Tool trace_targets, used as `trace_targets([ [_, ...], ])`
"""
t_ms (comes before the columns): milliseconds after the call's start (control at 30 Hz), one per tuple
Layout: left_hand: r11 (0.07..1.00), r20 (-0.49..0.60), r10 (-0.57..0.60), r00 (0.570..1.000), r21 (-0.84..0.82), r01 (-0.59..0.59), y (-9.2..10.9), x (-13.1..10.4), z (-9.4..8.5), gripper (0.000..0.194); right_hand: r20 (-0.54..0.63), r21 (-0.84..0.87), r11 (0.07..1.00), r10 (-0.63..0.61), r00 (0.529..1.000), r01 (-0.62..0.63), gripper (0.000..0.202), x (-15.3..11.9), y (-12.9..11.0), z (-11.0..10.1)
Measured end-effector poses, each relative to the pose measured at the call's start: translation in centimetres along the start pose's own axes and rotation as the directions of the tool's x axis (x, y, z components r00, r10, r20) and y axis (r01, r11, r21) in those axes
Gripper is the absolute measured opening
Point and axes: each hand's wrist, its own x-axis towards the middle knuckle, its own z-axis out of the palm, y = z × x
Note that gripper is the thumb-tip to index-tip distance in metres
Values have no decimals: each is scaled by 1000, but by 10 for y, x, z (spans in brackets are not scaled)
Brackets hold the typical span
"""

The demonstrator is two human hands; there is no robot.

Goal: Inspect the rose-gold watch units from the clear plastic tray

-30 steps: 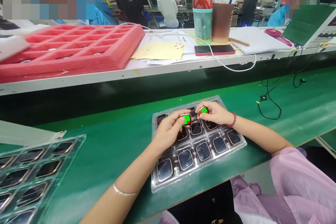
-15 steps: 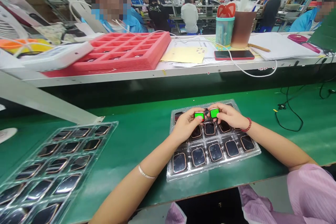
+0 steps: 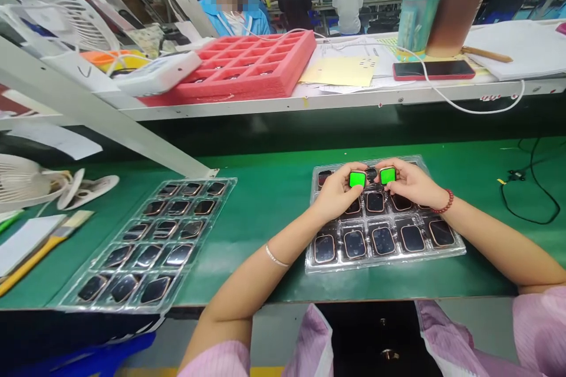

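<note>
Pinched in my left hand (image 3: 339,189) is a smartwatch (image 3: 357,179) with a plain green lit screen. A second smartwatch (image 3: 388,175), also glowing green, is gripped by my right hand (image 3: 411,182). Both are held side by side, a small gap apart, above the far part of a clear plastic tray (image 3: 309,265). Dark-screened watches with gold-coloured rims, such as one watch (image 3: 382,241), fill the tray's pockets. My hands and wrists cover some of the pockets.
Left on the green bench (image 3: 260,235) lies another clear tray (image 3: 165,306) of dark watches. Beyond it are a brush (image 3: 48,247) and a white fan (image 3: 26,182). The raised shelf carries a red foam tray (image 3: 300,65), a phone (image 3: 433,70) and a teal cup (image 3: 418,23). A person in blue (image 3: 239,17) sits opposite.
The view has swung left and down, showing the fan and brush. A small red patch on the left watch's screen is gone; it is now all green. Both watches stay held.
</note>
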Motion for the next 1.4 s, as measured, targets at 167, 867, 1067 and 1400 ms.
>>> trace_targets([
  [167, 1000, 29, -16, 999, 11, 16, 1, -3, 0, 58, -7, -13, 999, -51, 999, 50, 43, 0, -4, 2],
  [867, 999, -24, -39, 999, 34, 40, 1, 0, 0, 54, 0, 4, 1000, -11, 1000, 11, 42, -1, -5, 1],
  [1067, 997, -27, -56, 998, 48, 58, 2, -1, 0, 54, 14, 4, 998, -63, 998, 63, 50, 0, 0, 2],
  [1400, 932, 94, -100, 991, -339, 126, 3, 3, -3, 80, 16, 157, 987, 13, 1000, -15, 67, 1, 0, -2],
])
